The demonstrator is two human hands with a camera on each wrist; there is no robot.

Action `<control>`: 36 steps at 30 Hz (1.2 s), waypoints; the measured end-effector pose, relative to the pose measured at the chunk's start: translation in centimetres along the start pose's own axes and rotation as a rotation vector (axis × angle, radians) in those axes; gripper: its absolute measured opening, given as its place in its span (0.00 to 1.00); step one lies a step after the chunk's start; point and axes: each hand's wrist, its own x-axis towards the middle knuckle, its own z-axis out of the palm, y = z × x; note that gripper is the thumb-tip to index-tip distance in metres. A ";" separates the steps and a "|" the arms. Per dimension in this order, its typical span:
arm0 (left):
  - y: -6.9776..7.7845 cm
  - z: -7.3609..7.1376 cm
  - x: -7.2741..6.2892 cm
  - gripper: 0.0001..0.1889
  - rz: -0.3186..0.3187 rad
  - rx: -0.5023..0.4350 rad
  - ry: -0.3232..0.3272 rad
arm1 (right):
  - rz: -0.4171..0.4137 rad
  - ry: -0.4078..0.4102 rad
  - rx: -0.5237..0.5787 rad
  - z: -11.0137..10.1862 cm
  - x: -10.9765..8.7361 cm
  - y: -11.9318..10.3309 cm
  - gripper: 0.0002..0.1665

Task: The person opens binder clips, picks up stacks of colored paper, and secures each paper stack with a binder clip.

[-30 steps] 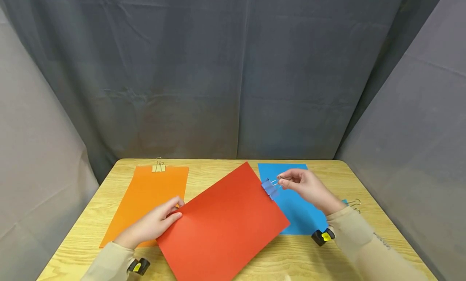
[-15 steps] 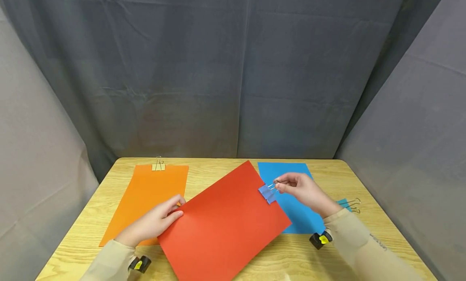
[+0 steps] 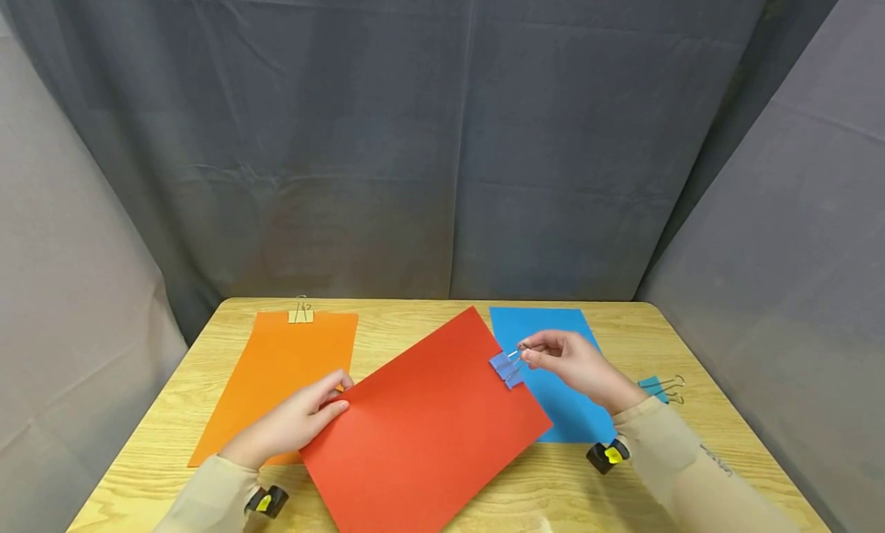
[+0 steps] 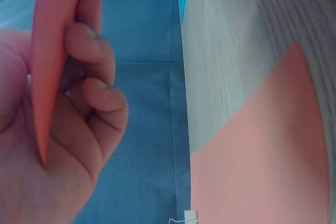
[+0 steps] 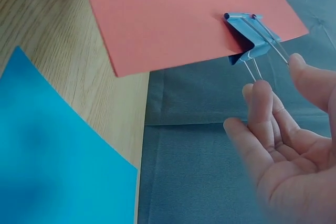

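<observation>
Tabletop (image 3: 415, 318) apart below; blue clip (image 3: 505, 370) edging red sheet (image 3: 429, 433)

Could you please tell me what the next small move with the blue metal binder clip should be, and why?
I would probably ease the right hand off the silver wire handles: the blue metal binder clip already straddles one edge of the red rectangular paper sheet, while the left hand grips the sheet near its other end, so it should stay steady.
</observation>
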 end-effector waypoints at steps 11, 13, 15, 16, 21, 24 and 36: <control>-0.1 0.1 0.0 0.05 -0.006 -0.020 -0.003 | 0.005 -0.023 -0.003 0.0 0.0 0.1 0.27; -0.1 0.1 0.0 0.05 -0.009 -0.023 -0.005 | 0.004 -0.028 -0.005 0.1 0.0 0.2 0.28; -0.2 0.1 0.0 0.05 -0.012 -0.023 -0.006 | 0.007 -0.033 -0.007 0.1 0.0 0.3 0.28; -0.2 0.1 0.0 0.05 -0.014 -0.023 -0.006 | 0.012 -0.034 -0.006 0.1 0.0 0.4 0.29; -0.3 0.1 -0.1 0.05 -0.016 -0.017 -0.004 | 0.026 -0.054 -0.014 0.2 0.1 0.6 0.33; -0.4 0.1 -0.1 0.05 -0.015 -0.013 -0.006 | 0.038 -0.058 -0.020 0.3 0.1 0.6 0.33; -0.6 0.2 -0.2 0.05 -0.010 -0.010 0.002 | 0.005 -0.086 0.029 0.4 0.2 1.2 0.35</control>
